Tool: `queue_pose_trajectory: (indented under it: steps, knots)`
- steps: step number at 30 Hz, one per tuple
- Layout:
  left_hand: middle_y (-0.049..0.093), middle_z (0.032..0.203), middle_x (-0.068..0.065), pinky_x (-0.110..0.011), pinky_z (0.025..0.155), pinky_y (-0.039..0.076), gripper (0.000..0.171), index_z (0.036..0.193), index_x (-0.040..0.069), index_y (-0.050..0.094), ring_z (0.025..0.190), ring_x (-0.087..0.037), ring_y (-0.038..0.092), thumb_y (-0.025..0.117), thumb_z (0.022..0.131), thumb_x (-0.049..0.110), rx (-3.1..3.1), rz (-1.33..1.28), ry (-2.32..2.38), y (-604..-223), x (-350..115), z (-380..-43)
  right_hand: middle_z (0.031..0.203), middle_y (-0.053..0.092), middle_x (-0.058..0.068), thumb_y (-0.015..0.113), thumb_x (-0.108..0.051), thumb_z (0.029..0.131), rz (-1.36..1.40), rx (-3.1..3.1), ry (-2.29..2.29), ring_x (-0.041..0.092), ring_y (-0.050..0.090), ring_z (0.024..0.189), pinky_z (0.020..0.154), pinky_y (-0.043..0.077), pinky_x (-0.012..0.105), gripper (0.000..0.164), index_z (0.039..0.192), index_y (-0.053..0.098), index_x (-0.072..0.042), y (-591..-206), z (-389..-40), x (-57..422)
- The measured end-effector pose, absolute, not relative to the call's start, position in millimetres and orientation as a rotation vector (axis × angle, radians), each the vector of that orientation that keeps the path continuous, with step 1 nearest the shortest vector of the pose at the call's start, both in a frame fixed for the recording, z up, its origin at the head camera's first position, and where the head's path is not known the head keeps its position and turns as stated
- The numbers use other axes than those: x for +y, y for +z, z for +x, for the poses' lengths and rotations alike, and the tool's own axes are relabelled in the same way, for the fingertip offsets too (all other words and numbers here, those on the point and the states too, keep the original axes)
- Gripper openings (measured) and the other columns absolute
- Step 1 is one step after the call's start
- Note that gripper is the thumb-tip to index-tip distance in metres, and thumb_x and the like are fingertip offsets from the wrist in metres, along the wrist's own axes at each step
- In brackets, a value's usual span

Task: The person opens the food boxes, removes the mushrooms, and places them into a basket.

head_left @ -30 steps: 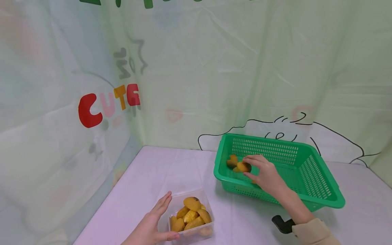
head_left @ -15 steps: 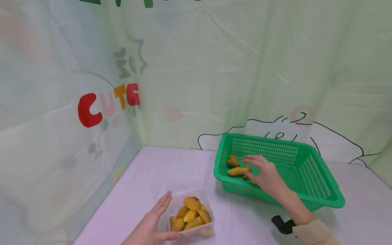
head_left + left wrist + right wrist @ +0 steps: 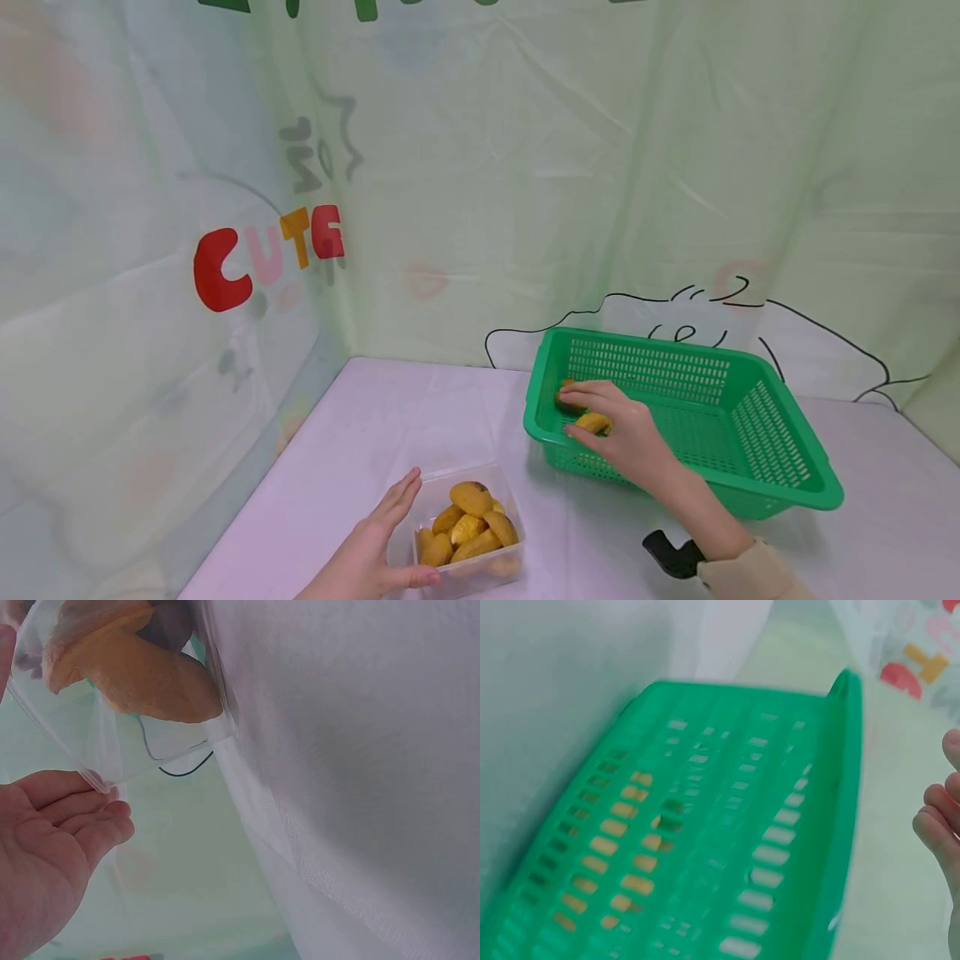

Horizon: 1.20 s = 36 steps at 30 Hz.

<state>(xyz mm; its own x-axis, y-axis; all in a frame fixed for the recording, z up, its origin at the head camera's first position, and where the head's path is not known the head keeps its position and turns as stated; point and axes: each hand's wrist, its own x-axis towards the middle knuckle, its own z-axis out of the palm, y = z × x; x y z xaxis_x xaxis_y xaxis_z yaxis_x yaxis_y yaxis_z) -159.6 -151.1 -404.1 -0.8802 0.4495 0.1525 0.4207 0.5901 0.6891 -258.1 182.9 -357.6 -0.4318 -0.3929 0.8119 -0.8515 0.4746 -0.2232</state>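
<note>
My left hand (image 3: 373,537) stands at the near-left corner of a clear plastic box (image 3: 504,492), fingers along its left side and thumb at its front. In the left wrist view, the fingertips touch the box's edge. Several yellow fruits (image 3: 467,528) resembling small mangoes are heaped inside. Over the left end of a green basket (image 3: 765,417), my right hand (image 3: 626,429) reaches down with thumb and fingers spread apart. A yellow fruit (image 3: 594,422) shows between them, and a browner one (image 3: 567,400) lies partly hidden by the fingers. The right wrist view shows fingers (image 3: 939,817) above the basket's rim.
A black angular object (image 3: 671,557) is near the right wrist. The table (image 3: 435,417) has a pale cloth. Printed pale sheets (image 3: 465,192) hang behind and on the left. The basket's slotted wall stands between my right forearm and its inside.
The fruit earlier between my right fingers was lower in the basket half a second ago. My right hand has since shifted left over the fruits. The left hand stays put.
</note>
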Motion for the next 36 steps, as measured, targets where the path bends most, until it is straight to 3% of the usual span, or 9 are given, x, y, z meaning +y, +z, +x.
queue_pose_trajectory:
  steps: [4,8,10,17,25,36]
  knots:
    - [0.017,0.151,-0.012,-0.058,0.096,0.03,0.101,0.145,-0.002,0.022,0.134,-0.036,0.02,0.069,0.074,0.052,2.777,0.763,1.179,-404,-151,-160,0.105,0.064,0.008,0.081,0.006,0.059,1.143,-1.946,0.854,0.025,0.057,0.1,0.087,0.041,0.013,0.049,0.105,0.068,-0.004,-354,-254,169]
    - [0.017,0.151,-0.011,-0.058,0.096,0.03,0.1,0.144,-0.003,0.023,0.134,-0.035,0.02,0.07,0.074,0.051,2.778,0.778,1.192,-404,-152,-160,0.106,0.063,0.009,0.079,-0.014,0.074,1.247,-1.927,0.898,0.024,0.057,0.101,0.09,0.041,0.017,0.037,0.106,0.066,-0.002,-354,-252,157]
    - [0.017,0.151,-0.011,-0.058,0.096,0.03,0.1,0.144,-0.003,0.023,0.134,-0.035,0.02,0.07,0.074,0.05,2.774,0.788,1.204,-405,-152,-160,0.106,0.063,0.01,0.076,-0.017,0.078,1.289,-1.928,0.925,0.024,0.057,0.1,0.089,0.042,0.018,0.034,0.106,0.066,-0.001,-355,-251,152]
    - [0.016,0.151,-0.01,-0.058,0.096,0.029,0.099,0.145,-0.002,0.023,0.134,-0.035,0.019,0.071,0.075,0.049,2.765,0.787,1.222,-408,-152,-162,0.109,0.061,0.011,0.081,0.002,0.064,1.391,-1.965,1.02,0.025,0.056,0.101,0.087,0.044,0.018,0.048,0.109,0.064,-0.002,-361,-240,131]
    - [0.016,0.152,-0.009,-0.058,0.096,0.029,0.099,0.144,-0.002,0.023,0.134,-0.035,0.02,0.071,0.075,0.049,2.784,0.783,1.22,-406,-151,-161,0.11,0.061,0.008,0.079,-0.002,0.07,1.528,-2.074,0.99,0.022,0.055,0.103,0.083,0.049,0.028,0.042,0.11,0.065,-0.002,-365,-229,113]
    - [0.015,0.152,-0.007,-0.056,0.097,0.03,0.097,0.146,0.001,0.023,0.134,-0.034,0.02,0.07,0.075,0.048,2.786,0.798,1.223,-411,-151,-161,0.112,0.061,0.006,0.078,-0.01,0.074,1.74,-2.126,0.912,0.017,0.055,0.104,0.088,0.044,0.02,0.041,0.112,0.064,-0.001,-384,-219,94]
